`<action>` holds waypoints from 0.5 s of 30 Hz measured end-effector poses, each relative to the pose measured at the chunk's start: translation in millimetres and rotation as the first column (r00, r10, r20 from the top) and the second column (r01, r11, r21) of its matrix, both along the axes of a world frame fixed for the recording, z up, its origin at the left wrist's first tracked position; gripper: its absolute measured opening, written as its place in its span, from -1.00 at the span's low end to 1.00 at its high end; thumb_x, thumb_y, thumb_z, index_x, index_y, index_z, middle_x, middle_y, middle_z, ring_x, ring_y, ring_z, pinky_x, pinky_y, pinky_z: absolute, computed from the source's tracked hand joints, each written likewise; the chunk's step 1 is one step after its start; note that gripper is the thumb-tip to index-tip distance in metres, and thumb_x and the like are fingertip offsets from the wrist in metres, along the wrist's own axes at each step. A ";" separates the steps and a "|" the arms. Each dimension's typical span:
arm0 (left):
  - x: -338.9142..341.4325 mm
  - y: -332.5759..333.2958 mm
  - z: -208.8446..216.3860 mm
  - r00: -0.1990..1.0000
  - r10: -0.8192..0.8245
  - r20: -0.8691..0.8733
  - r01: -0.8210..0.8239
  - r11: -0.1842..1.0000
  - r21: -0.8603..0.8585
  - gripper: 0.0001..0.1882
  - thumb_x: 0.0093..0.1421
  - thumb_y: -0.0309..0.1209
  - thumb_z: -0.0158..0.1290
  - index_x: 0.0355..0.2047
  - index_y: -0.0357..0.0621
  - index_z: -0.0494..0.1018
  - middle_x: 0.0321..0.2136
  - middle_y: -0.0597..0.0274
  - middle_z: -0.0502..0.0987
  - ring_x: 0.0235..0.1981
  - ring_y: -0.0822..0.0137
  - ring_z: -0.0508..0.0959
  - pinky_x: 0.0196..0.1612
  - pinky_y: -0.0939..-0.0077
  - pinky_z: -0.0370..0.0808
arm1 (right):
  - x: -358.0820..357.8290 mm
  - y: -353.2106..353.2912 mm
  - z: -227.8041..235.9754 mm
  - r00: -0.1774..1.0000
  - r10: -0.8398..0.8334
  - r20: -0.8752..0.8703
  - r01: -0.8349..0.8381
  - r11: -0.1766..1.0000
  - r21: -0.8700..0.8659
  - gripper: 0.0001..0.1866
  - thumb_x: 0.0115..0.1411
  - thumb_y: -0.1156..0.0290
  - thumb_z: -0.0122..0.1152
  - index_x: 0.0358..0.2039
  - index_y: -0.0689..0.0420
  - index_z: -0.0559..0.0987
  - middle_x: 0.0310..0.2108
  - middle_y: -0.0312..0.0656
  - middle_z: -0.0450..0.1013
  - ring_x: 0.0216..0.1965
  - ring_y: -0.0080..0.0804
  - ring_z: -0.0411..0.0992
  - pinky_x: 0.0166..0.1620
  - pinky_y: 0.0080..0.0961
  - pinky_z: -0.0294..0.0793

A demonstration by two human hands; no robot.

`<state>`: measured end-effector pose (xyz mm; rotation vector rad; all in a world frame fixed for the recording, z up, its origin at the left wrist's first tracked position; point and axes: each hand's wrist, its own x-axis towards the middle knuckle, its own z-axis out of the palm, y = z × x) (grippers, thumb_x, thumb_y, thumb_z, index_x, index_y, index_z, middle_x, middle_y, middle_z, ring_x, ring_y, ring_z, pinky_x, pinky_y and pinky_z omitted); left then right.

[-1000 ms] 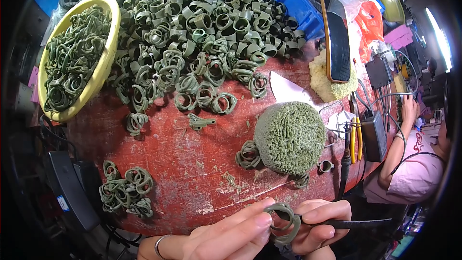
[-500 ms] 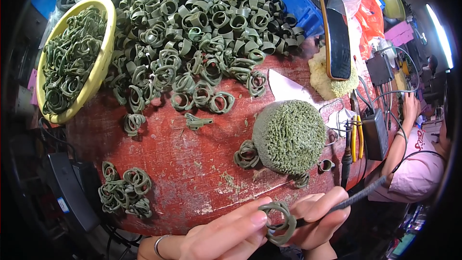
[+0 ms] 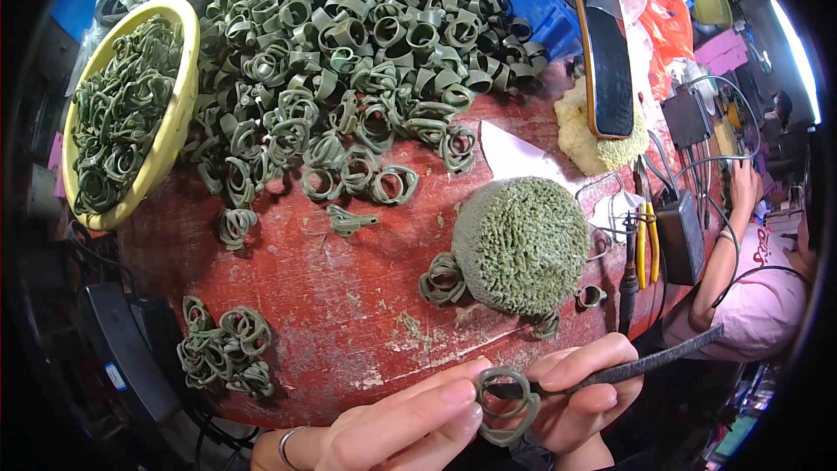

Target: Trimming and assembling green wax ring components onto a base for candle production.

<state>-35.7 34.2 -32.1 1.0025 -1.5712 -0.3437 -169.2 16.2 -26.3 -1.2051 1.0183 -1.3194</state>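
Observation:
At the near edge of the table, my left hand (image 3: 410,423) pinches a green wax ring (image 3: 508,430) between fingertips and thumb. Closed around a long, dark, flat file-like strip (image 3: 667,358), my right hand (image 3: 586,388) is just to the right of the ring. The strip's narrow end reaches into the ring's opening. Beyond my hands stands a round green block (image 3: 527,244) with a rough, pitted top. One green ring (image 3: 443,279) leans by its left side, and a small ring (image 3: 591,296) lies to its right.
A big heap of green rings (image 3: 375,44) covers the far table, beside a yellow basin (image 3: 187,61) of rings. A small pile (image 3: 225,344) lies near left. Rightward are a phone (image 3: 606,61), yellow-handled pliers (image 3: 648,244), cables and another person (image 3: 741,296).
The ring has turned in my left fingers and faces me more openly. The dark strip has rotated to show its broad side, and its outer end has moved outward to the right.

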 end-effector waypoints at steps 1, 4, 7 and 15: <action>-2.4 2.3 2.1 1.000 -0.002 0.001 0.002 1.000 0.002 -0.67 -0.25 -0.80 0.08 -0.40 -0.45 0.33 -0.28 -0.13 0.30 -0.36 0.13 0.49 -0.28 0.48 0.49 | -0.4 -0.5 -0.2 1.000 -0.002 0.001 0.002 1.000 0.002 -0.55 0.09 0.10 -0.12 -0.57 0.32 0.21 -0.70 0.03 0.36 -0.68 -0.44 0.39 -0.63 -0.66 0.39; -8.4 14.3 8.6 0.995 0.102 -0.005 -0.100 0.981 0.165 -0.69 -0.25 -0.78 0.10 -0.41 -0.42 0.33 -0.30 -0.10 0.32 -0.37 0.16 0.49 -0.30 0.51 0.50 | -2.2 -1.8 0.9 1.000 0.004 0.003 -0.004 0.999 0.049 -0.56 0.09 0.11 -0.12 -0.57 0.31 0.20 -0.74 0.01 0.34 -0.71 -0.44 0.38 -0.65 -0.66 0.39; -6.7 31.1 1.2 0.953 0.115 0.281 -0.206 0.926 0.318 -0.77 -0.19 -0.64 0.12 -0.44 -0.32 0.40 -0.47 0.12 0.37 -0.35 0.30 0.44 -0.37 0.69 0.47 | -8.1 -2.6 2.0 0.991 0.086 0.107 -0.102 0.982 0.161 -0.56 0.10 0.09 -0.16 -0.56 0.28 0.19 -0.80 -0.05 0.30 -0.74 -0.44 0.36 -0.70 -0.62 0.37; 7.8 2.1 0.9 0.990 0.006 0.138 -0.016 0.997 0.076 -0.72 -0.24 -0.73 0.12 -0.45 -0.38 0.33 -0.31 -0.07 0.32 -0.38 0.18 0.49 -0.34 0.53 0.51 | -3.3 3.3 -2.2 0.997 -0.006 0.074 -0.002 0.994 0.108 -0.58 0.12 0.06 -0.25 -0.53 0.22 0.16 -0.82 -0.08 0.24 -0.84 -0.44 0.28 -0.82 -0.58 0.30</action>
